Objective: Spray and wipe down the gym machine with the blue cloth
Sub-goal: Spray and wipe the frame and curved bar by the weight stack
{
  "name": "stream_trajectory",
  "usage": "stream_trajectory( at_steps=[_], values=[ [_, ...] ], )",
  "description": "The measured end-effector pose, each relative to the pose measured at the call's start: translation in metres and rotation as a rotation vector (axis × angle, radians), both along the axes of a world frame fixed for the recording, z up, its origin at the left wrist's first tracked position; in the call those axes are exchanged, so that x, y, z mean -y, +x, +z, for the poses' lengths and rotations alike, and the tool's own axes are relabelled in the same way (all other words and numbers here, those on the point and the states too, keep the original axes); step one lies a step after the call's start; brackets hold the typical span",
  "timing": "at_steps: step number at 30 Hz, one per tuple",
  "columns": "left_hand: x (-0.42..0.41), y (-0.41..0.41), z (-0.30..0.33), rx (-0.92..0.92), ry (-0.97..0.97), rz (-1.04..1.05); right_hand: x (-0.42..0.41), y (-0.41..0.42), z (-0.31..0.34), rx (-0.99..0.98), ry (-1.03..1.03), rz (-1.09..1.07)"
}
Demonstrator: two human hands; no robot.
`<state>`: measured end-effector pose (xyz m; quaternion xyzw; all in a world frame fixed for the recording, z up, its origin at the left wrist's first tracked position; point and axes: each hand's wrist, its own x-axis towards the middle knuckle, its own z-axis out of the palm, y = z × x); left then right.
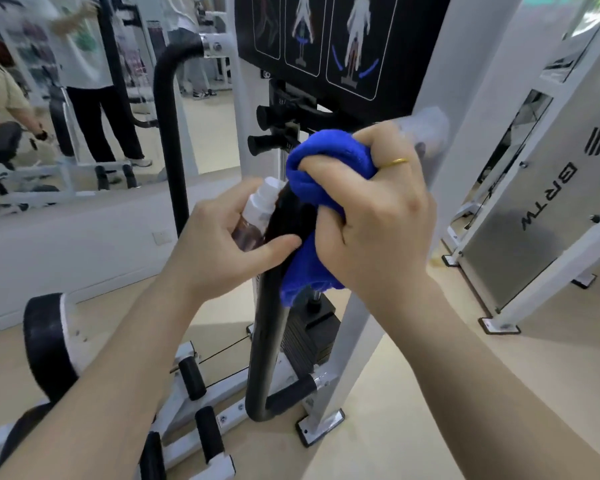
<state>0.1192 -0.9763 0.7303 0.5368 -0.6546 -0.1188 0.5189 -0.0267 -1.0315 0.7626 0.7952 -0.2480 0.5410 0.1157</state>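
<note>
- Two bare hands work at one black padded bar (271, 327) of a white-framed gym machine (355, 327), seen from the wearer's head.
- Far left of the left hand, a wall mirror (84, 98) reflects two standing figures and a bench; below it runs a pale wall down to open tan floor (430, 393).
- Lower left, under the left forearm, one black-and-white roller pad (45, 344) sits beside three short black foot pegs (192, 378) on the machine's base.
- Left hand (219, 244) grips one small spray bottle (253, 216), fingers curled round its clear body, white nozzle pointing up, thumb stretched toward the cloth.
- Blue cloth (326, 168) is bunched over the bar just beside the bottle, a loose corner hanging below the right hand.
- Right hand (378, 216) clenches the cloth against the bar; one gold ring (397, 162) shows on a finger.
- Above both hands, one black instruction placard (343, 46) carries three figure diagrams; two black knobs (265, 131) jut out beneath it.
- Below the right wrist, one weight stack (309, 337) stands inside the frame.
- Right of the right hand, a second machine's shroud (534, 220) stands well apart, open floor between.
</note>
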Motion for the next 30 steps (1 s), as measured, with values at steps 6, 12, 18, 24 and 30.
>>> stream_trajectory(
  at_steps=[6,12,18,24,30],
  values=[
    [0.000,0.002,0.005,0.016,0.063,0.032,0.014,-0.010,0.016,-0.057,-0.039,-0.063],
    [0.002,0.003,0.002,0.029,-0.006,-0.005,-0.004,0.002,0.001,-0.027,-0.071,-0.032],
    [0.004,0.001,0.000,0.008,0.008,0.012,0.030,-0.022,0.020,0.036,0.012,-0.142],
    [0.002,-0.003,-0.005,-0.035,-0.059,0.064,0.009,-0.008,0.001,0.042,-0.058,0.018],
    [-0.001,-0.006,-0.012,-0.054,-0.125,0.102,0.027,-0.021,0.013,0.031,-0.038,-0.082]
  ],
)
